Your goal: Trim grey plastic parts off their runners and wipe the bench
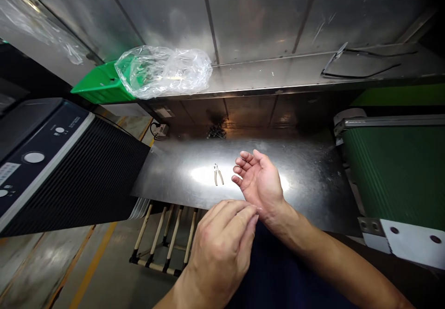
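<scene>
My left hand is closed, its fingertips pinched together against the base of my right palm near the wrist. Whatever is between those fingertips, if anything, is too small to make out. Palm up, my right hand is held above the metal table, with its fingers loosely curled and apart and nothing in it. Left of the right hand, a small pair of pliers with beige handles lies on the table, handles spread. Farther back, a pile of small dark pieces lies at the rear of the table.
A metal shelf crosses above the table's back, bearing a green bin, a clear plastic bag and eyeglasses. A black machine with knobs stands left, a green conveyor right. A tube rack is below.
</scene>
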A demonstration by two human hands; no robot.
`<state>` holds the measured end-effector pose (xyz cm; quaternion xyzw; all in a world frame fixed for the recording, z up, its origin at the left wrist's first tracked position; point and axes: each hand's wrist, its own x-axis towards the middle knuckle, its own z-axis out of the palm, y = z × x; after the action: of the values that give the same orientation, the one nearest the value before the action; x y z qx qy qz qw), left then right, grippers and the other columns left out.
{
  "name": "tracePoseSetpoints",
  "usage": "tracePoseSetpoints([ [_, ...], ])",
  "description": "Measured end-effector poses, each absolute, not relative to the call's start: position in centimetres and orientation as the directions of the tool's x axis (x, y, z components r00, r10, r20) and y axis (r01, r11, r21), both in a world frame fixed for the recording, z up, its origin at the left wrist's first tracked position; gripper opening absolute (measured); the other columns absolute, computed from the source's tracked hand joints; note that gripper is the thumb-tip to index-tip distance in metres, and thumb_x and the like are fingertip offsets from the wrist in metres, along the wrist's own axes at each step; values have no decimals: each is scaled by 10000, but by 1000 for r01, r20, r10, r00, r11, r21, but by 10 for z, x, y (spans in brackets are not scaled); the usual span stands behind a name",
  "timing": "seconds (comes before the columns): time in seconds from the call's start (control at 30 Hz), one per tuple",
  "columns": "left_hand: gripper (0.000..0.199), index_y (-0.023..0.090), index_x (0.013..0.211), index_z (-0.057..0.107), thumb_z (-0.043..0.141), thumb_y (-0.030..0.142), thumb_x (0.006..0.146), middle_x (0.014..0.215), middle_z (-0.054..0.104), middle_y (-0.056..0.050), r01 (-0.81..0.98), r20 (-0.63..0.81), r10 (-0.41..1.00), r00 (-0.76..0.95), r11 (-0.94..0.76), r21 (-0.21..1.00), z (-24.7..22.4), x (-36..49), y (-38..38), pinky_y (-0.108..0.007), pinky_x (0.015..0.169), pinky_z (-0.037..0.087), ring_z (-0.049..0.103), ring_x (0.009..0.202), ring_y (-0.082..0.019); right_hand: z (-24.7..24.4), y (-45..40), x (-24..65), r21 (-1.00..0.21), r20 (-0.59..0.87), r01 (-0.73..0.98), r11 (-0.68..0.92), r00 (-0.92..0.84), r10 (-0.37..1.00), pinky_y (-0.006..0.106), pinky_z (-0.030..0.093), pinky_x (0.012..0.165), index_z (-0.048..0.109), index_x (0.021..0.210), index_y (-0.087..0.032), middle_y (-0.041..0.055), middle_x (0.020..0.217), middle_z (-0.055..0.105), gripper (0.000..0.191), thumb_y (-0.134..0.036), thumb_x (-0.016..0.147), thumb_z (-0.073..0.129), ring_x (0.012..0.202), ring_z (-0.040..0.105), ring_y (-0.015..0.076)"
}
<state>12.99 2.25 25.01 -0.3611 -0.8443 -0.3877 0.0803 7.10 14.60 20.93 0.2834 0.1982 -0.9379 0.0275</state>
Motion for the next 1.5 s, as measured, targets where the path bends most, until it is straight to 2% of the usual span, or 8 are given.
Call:
tracePoseSetpoints([
  [0.17,205,172,1080,665,611,61,916,966,729,-34,678,340,608,-717,496,542,240,128,22,-339,787,585,661,860,-162,215,149,75,-435,-522,103,-894,-838,157,212,486,527,645,856,-169,4,752,620,276,-388,933,496,596,555,102],
  [0.43,151,170,1048,669,573,107,951,916,726,-30,724,310,666,-678,534,436,245,127,27,-351,728,572,660,797,-171,212,149,77,-494,-509,87,-865,-836,206,213,486,538,658,856,-179,1,761,632,254,-410,876,554,609,557,103],
  [0.73,126,166,986,657,575,90,928,843,685,-26,776,273,727,-630,573,265,248,128,28,-369,675,535,637,746,-189,209,147,78,-595,-495,111,-796,-831,254,225,481,544,667,858,-190,3,768,649,265,-439,837,578,623,564,111],
  [0.9,133,174,849,610,573,52,887,748,614,-13,798,263,755,-601,582,154,248,127,33,-382,619,465,567,666,-194,204,146,77,-637,-492,121,-761,-824,281,227,486,560,667,875,-191,4,785,657,284,-454,840,568,640,571,112],
  [0.97,150,187,804,579,556,90,915,731,596,-4,787,261,743,-616,593,169,246,127,34,-375,618,448,554,659,-186,203,146,77,-642,-494,118,-758,-820,290,225,483,561,667,876,-190,5,787,658,282,-449,849,557,641,570,111],
  [1.1,159,196,774,546,559,140,922,763,601,-5,727,290,666,-687,629,275,234,125,35,-344,636,432,554,691,-172,202,146,76,-630,-502,112,-769,-814,293,229,487,571,673,883,-195,5,803,662,272,-446,842,577,644,569,110],
  [1.33,166,191,775,547,566,36,833,740,600,2,637,379,516,-768,556,534,215,123,44,-277,661,465,557,702,-145,197,149,71,-567,-547,75,-820,-779,306,226,484,565,675,873,-198,-1,798,658,234,-415,831,596,634,568,104],
  [1.5,164,193,819,587,570,30,827,764,610,-2,585,412,420,-809,505,634,206,126,50,-275,680,492,574,729,-146,195,152,69,-511,-588,29,-859,-740,325,222,493,585,667,885,-199,-5,808,659,208,-377,853,565,645,576,101],
])
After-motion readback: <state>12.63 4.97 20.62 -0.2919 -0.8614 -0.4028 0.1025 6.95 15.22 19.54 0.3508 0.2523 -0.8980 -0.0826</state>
